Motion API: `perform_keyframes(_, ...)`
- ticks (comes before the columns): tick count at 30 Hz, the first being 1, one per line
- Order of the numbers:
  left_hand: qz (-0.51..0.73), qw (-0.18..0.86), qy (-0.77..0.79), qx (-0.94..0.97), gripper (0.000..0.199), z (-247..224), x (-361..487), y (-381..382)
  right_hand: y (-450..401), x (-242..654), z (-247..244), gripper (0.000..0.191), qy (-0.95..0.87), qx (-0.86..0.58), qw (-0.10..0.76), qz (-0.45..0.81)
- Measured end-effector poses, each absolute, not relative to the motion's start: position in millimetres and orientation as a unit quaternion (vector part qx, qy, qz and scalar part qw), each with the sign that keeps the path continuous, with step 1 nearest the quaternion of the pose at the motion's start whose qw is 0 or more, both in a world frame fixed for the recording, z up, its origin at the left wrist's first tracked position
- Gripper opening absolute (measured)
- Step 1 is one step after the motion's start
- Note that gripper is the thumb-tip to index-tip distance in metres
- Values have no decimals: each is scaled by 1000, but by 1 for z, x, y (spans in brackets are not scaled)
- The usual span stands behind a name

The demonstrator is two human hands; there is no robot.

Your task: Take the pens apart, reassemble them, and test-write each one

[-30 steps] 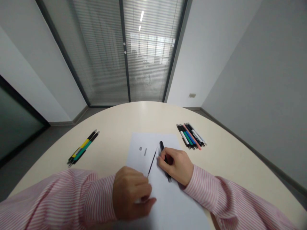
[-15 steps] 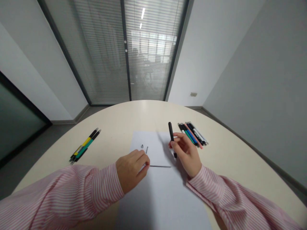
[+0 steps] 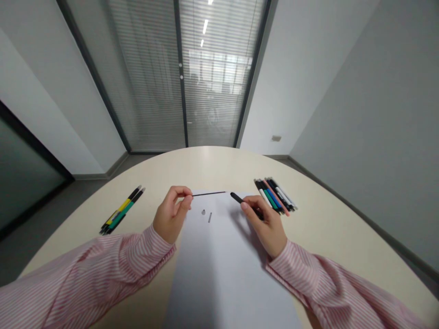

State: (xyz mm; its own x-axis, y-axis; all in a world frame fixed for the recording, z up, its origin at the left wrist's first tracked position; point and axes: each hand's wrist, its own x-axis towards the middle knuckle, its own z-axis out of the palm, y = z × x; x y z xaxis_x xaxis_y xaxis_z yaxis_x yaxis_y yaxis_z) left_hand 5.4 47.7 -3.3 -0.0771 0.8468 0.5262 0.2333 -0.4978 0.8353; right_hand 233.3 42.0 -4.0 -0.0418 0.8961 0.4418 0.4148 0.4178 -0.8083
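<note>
Two pens (image 3: pixel 121 210) are laid on the desk (image 3: pixel 206 164), well left of the paper (image 3: pixel 233 274); side by side and slanted alike, presumably so that they are out of the hands' way. By the paper's far left corner, the refill (image 3: pixel 209 193) is held by the left hand (image 3: pixel 174 214): thumb and fingers clamped on its left end, apparently so that most of its length is uncovered. Below it, on the far part of the paper, a cone (image 3: pixel 203 212) and a spring (image 3: pixel 210 217) are set out, neither touching the other; the pale sheet was likely chosen because small parts are easily seen on it.

Over the paper's far right part, the barrel (image 3: pixel 237 198) is gripped by the right hand (image 3: pixel 265 224), fingers clamped around its lower length, so that the upper end is exposed. It appears raised, its shadow being cast apart from it on the sheet. Just right of the paper's far right corner, a row (image 3: pixel 275 196) of pens is packed closely, probably for order.

Looks: refill thin, straight, dark, paler at its right tip, nearly level. Barrel black, thicker, tilted, upper end pointed toward that tip; a small gap seen between them. Whether the barrel is hollow at that end cannot be told.
</note>
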Motion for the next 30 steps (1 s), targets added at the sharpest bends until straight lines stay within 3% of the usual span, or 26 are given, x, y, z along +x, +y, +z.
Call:
perform_keyframes(8,600,235,447,620,17,-1,4,49,41,233,0,14,-694,-478,499,204)
perform_keyframes(24,637,184,392,638,8,0,3,50,39,231,2,9,-750,-444,461,166)
perform_keyframes(30,510,123,339,781,13,4,7,37,35,228,2,9,-791,-425,419,139)
